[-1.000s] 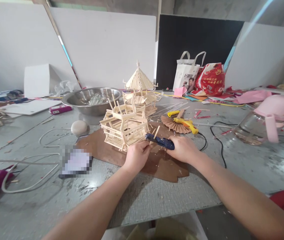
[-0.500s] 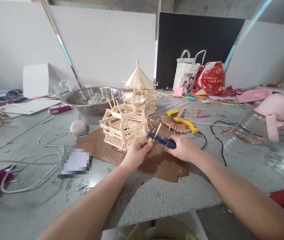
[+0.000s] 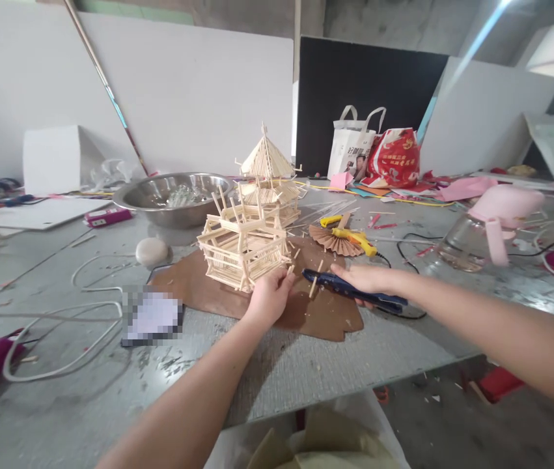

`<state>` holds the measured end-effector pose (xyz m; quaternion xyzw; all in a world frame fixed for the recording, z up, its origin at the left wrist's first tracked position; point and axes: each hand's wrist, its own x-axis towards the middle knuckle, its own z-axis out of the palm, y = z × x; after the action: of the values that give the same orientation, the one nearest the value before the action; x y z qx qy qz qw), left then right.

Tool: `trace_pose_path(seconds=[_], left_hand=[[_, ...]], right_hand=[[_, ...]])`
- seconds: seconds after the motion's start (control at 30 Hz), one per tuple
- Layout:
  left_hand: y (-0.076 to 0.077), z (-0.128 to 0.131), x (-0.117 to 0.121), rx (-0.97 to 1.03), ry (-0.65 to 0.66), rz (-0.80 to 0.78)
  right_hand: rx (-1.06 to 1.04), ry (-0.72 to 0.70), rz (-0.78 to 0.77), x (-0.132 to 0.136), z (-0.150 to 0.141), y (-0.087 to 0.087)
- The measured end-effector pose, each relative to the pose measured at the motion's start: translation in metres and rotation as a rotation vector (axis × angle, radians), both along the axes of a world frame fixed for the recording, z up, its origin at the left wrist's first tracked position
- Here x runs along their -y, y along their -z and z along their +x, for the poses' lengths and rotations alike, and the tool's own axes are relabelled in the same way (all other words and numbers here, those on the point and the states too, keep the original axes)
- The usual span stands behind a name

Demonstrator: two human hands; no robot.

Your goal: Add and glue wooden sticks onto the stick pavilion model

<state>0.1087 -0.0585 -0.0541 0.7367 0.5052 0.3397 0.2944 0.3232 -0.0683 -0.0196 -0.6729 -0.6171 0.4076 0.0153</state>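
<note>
My left hand [image 3: 273,296] is closed in a pinch on a short wooden stick [image 3: 291,268], whose pale tip shows at the fingertips. It is close beside the lower right corner of an open-topped model of wooden sticks [image 3: 242,251]. To the right, my right hand [image 3: 360,279] is wrapped round dark blue pliers [image 3: 328,281], their nose pointing left. Another wooden stick [image 3: 313,287] slants across beside the jaws; whether they grip it cannot be told. Beneath both hands lies a brown mat [image 3: 325,322] with small scraps on it.
Behind stands a roofed stick tower [image 3: 267,163], beside a steel basin [image 3: 133,202]. A yellow glue gun [image 3: 355,238] rests on a brown pleated fan [image 3: 325,241]. A pink-lidded jug [image 3: 467,244], a white stone [image 3: 152,251] and a looping cable [image 3: 69,303] are around the mat.
The pliers have moved right and away from my left hand, with their handles now more visible. My left hand has shifted slightly left, nearer the model. The camera view has turned a little.
</note>
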Motion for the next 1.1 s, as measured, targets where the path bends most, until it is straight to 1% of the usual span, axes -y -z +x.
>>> trace_pose_path(seconds=[0.13,0.27,0.33,0.5,0.6,0.67,0.77,0.87,0.93,1.0,1.03,1.1], left_hand=[[0.002,-0.001,0.0,-0.142,-0.005,0.086],[0.005,0.0,-0.002,-0.216,0.005,0.102],[0.006,0.001,-0.003,-0.249,0.01,0.103],[0.006,0.002,-0.002,-0.293,0.012,0.096],[0.005,0.002,-0.001,-0.309,0.019,0.102],[0.005,0.003,0.0,-0.313,0.018,0.1],[0.003,0.003,0.0,-0.318,0.024,0.094],[0.002,0.003,0.001,-0.334,0.037,0.084],[0.002,0.003,0.001,-0.33,0.043,0.078],[0.003,0.003,0.001,-0.311,0.04,0.076],[0.003,0.003,0.0,-0.301,0.038,0.074],[0.003,0.002,0.0,-0.286,0.036,0.066]], right_hand=[[0.119,-0.057,-0.007,-0.001,-0.001,0.003],[0.194,-0.1,0.068,-0.001,-0.005,0.001],[0.218,-0.081,0.096,0.001,-0.008,0.001],[0.234,0.044,0.13,0.005,-0.013,0.01],[0.189,0.057,0.109,0.004,-0.012,0.014],[0.14,0.057,0.064,0.002,-0.009,0.015],[0.061,0.053,-0.003,-0.002,-0.003,0.014],[-0.036,0.059,-0.008,-0.005,0.005,0.009],[-0.075,0.069,0.028,-0.007,0.011,0.005],[-0.052,0.07,0.116,-0.01,0.018,0.0],[-0.007,0.065,0.182,-0.011,0.021,-0.002],[0.158,0.051,0.361,-0.015,0.025,-0.005]])
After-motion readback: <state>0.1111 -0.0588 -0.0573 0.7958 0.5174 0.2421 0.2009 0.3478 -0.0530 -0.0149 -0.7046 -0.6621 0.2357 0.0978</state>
